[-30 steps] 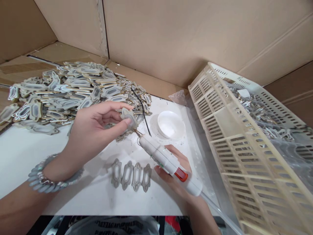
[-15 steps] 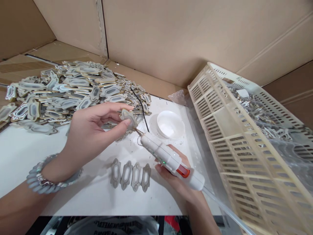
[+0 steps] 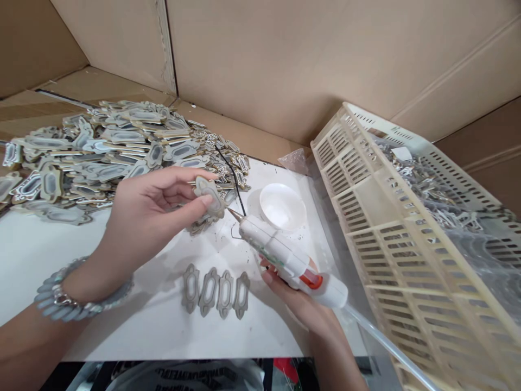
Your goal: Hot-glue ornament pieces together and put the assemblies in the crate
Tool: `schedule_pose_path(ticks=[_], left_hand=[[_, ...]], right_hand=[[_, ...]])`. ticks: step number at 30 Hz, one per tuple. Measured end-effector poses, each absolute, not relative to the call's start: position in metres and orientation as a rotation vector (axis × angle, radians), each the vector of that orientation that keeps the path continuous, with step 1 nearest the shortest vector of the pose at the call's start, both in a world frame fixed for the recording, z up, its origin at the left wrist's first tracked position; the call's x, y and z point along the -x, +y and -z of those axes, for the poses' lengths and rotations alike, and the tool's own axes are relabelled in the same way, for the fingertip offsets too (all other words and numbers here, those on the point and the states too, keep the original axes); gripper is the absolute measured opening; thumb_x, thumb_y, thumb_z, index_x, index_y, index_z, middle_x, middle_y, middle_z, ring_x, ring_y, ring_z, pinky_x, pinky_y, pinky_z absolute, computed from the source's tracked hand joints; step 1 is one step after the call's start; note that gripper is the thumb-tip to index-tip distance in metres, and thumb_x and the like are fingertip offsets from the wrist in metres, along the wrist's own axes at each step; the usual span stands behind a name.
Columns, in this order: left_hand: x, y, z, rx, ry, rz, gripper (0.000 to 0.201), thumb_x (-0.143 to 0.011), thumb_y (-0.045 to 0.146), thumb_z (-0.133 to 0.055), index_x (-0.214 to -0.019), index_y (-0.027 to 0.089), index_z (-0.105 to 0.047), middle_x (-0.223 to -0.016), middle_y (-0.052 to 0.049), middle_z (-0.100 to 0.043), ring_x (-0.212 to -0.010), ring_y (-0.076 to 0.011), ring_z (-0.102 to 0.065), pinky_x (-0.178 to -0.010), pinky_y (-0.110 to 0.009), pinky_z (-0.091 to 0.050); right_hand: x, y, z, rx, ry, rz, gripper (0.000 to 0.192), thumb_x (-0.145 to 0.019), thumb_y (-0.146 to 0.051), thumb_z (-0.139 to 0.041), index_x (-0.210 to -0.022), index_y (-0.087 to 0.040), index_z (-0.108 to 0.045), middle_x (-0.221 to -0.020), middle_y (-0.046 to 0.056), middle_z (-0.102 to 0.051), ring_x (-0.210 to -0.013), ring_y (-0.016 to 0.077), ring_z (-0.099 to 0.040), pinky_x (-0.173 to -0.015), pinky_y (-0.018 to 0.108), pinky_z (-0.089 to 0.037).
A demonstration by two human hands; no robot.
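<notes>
Above the white table [image 3: 49,255], your left hand [image 3: 150,212] pinches a small flat plaque [image 3: 208,194] between thumb and fingertips. It looks light, stiff and thin, so stay on its edges. Your right hand [image 3: 299,296] is wrapped around the glue gun [image 3: 285,255], nozzle just beside the plaque.

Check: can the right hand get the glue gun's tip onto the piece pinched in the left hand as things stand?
Probably yes. The glue gun in the right hand points at the piece in the left hand, tip close by, nothing between them.
</notes>
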State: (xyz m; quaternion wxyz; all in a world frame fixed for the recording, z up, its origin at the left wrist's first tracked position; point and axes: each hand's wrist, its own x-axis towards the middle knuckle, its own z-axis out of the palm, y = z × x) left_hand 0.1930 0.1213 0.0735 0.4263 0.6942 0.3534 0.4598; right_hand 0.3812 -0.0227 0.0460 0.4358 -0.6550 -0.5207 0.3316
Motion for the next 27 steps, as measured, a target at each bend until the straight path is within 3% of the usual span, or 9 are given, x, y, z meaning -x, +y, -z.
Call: schedule_pose_path(ticks=[5,10,14,19,27], left_hand=[[-0.195,0.122,-0.072,-1.645,0.868,-1.004,0.027,-0.075,0.03,-0.074,-0.1,0.021,-0.076,-0.066,0.0,-0.07,-0.054,-0.0103,-0.06,-0.047,-0.016,-0.047],[-0.196,0.122,-0.067,-1.679,0.879,-0.87,0.032,-0.073,0.033,-0.073,-0.101,0.02,-0.078,-0.062,0.0,-0.064,-0.05,-0.0085,-0.05,-0.044,-0.017,-0.038],[-0.196,0.121,-0.066,-1.666,0.895,-0.812,0.033,-0.071,0.036,-0.073,-0.099,0.019,-0.078,-0.065,-0.001,-0.064,-0.053,-0.0105,-0.05,-0.048,-0.021,-0.041],[-0.197,0.12,-0.065,-1.637,0.863,-0.775,0.034,-0.07,0.035,-0.073,-0.1,0.019,-0.078,-0.064,-0.001,-0.064,-0.058,-0.0122,-0.055,-0.052,-0.022,-0.044],[-0.198,0.121,-0.063,-1.675,0.848,-0.779,0.031,-0.071,0.036,-0.072,-0.098,0.02,-0.079,-0.064,-0.001,-0.062,-0.054,-0.0116,-0.051,-0.049,-0.022,-0.044]], right_hand=[[-0.384,-0.025,-0.045,1.667,-1.236,-0.698,0.024,-0.081,-0.038,-0.066,-0.065,-0.023,-0.057,-0.077,0.003,-0.064,-0.066,0.017,-0.059,-0.063,0.03,-0.051],[-0.384,-0.025,-0.041,1.548,-1.307,-0.709,0.014,-0.081,-0.029,-0.066,-0.07,-0.023,-0.059,-0.085,0.003,-0.067,-0.073,0.0181,-0.065,-0.068,0.03,-0.053],[-0.385,-0.024,-0.039,1.462,-1.363,-0.735,0.004,-0.079,-0.022,-0.066,-0.079,-0.024,-0.062,-0.083,0.002,-0.067,-0.071,0.0167,-0.065,-0.066,0.028,-0.053],[-0.388,-0.025,-0.039,1.437,-1.43,-0.737,0.005,-0.083,-0.023,-0.066,-0.087,-0.024,-0.064,-0.075,-0.001,-0.06,-0.061,0.014,-0.058,-0.064,0.026,-0.051],[-0.388,-0.027,-0.039,1.512,-1.455,-0.769,0.017,-0.085,-0.024,-0.066,-0.075,-0.024,-0.052,-0.069,-0.005,-0.045,-0.055,0.0112,-0.041,-0.062,0.025,-0.047]])
